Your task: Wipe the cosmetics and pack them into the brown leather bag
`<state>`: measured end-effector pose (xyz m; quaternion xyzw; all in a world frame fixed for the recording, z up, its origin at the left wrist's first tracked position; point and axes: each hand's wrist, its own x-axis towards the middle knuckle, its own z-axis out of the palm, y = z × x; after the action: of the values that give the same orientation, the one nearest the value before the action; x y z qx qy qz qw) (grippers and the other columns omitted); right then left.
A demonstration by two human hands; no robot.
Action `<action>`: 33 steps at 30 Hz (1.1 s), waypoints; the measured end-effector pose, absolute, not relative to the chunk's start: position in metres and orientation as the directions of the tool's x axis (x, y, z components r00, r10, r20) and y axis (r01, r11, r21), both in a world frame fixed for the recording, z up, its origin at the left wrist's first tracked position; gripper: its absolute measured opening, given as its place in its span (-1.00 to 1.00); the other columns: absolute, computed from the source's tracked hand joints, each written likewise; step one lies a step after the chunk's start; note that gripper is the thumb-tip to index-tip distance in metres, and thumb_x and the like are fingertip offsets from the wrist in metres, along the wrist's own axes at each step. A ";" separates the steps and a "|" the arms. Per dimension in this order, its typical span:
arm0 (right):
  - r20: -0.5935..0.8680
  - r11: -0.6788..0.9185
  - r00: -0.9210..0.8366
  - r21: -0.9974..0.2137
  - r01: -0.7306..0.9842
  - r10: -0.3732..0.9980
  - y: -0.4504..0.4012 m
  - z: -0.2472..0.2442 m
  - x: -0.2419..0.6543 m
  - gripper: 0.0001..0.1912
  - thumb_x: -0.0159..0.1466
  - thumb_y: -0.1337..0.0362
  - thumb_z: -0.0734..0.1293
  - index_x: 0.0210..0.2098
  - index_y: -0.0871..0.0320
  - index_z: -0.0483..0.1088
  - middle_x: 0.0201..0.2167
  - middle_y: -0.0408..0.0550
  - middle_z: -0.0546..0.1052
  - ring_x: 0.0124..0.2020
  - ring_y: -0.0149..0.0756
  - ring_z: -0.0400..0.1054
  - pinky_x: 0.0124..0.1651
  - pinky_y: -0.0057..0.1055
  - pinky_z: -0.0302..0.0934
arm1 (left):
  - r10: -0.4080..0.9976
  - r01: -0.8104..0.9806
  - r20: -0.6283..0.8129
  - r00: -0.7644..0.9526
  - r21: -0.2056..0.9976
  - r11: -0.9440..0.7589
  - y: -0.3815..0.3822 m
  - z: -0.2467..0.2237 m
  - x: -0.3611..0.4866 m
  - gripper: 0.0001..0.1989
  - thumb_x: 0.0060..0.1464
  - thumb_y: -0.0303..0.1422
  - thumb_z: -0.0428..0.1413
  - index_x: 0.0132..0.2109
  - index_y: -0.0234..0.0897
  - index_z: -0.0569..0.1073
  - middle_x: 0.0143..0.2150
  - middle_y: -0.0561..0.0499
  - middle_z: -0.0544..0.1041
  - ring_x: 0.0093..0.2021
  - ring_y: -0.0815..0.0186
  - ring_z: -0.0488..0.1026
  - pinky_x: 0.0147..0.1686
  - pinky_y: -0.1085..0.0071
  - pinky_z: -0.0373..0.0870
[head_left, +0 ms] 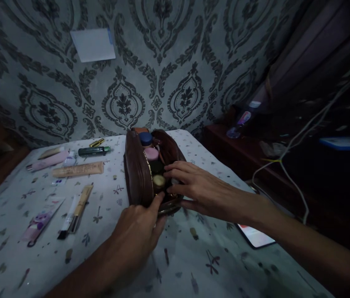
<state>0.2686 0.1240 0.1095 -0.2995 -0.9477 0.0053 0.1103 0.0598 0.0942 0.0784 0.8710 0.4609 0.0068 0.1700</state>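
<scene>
A brown zippered toiletry bag (137, 171) stands unzipped on the patterned sheet in front of me. Inside it show a blue-lidded container (145, 138), a pink-lidded one (151, 154) and a gold-lidded jar (159, 182). My left hand (139, 227) grips the bag's near end, with the index finger over the rim and the thumb outside. From the right, my right hand (198, 188) reaches over the bag's side, its fingers apart and their tips in the opening. A small pale round thing lies by those fingers; its kind is unclear.
Left on the sheet lie a dark green bottle (92, 151), a beige tube (78, 169), a pink tube (50, 159), a purple tube (42, 219) and brushes (69, 217). A phone (255, 236) lies at the right. Beyond are a clear bottle (243, 120) and white cables (299, 198).
</scene>
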 end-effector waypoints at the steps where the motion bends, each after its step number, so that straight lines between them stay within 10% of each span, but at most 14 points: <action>1: 0.210 0.821 -0.796 -0.076 0.565 0.568 0.124 0.109 0.268 -0.81 0.22 0.36 0.36 -0.15 0.19 0.47 0.00 0.14 0.40 0.17 -0.01 0.17 0.13 -0.03 0.20 | 0.805 0.793 -0.114 0.583 0.293 -0.534 0.093 0.076 0.058 -0.48 0.28 -0.33 -0.07 0.34 -0.32 0.14 -0.25 -0.15 0.64 -0.32 0.07 0.60 -0.32 0.18 0.49; 15: 0.441 0.820 -0.730 -0.025 0.572 0.522 0.114 0.090 0.268 -0.52 0.26 0.23 0.36 0.15 0.19 0.29 0.14 0.24 0.37 0.25 0.11 0.16 0.16 0.13 0.23 | 0.716 0.716 0.447 0.536 0.209 -0.666 0.065 0.056 -0.035 -0.77 0.33 -0.39 -0.11 -0.03 -0.34 0.40 -0.38 -0.07 0.60 -0.44 0.28 0.57 -0.47 0.42 0.43; 22: 0.655 0.883 -0.649 -0.062 0.465 0.388 0.074 0.092 0.225 -0.78 0.34 0.40 0.26 -0.03 0.16 0.40 -0.09 0.08 0.54 0.07 -0.19 0.39 0.11 -0.23 0.33 | 0.906 0.981 0.395 0.153 0.049 -0.188 0.077 0.040 -0.113 -0.76 0.30 -0.31 -0.10 -0.13 -0.22 0.45 -0.40 0.01 0.60 -0.41 0.23 0.55 -0.45 0.43 0.31; 33: 0.426 0.815 -0.732 -0.491 0.307 0.532 0.059 0.049 0.144 -0.75 0.38 0.39 0.15 -0.25 0.18 0.46 -0.29 0.01 0.54 -0.17 -0.29 0.40 -0.14 -0.38 0.36 | 0.965 0.983 0.242 -0.099 0.178 0.056 0.122 0.048 -0.173 -0.72 0.29 -0.27 -0.13 -0.06 -0.18 0.44 -0.35 0.01 0.60 -0.27 0.18 0.54 -0.34 0.40 0.25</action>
<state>0.1439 0.0591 0.0492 -0.2305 -0.9093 0.1979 0.2842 -0.1729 0.1216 0.0478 0.6707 0.7260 0.1491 -0.0290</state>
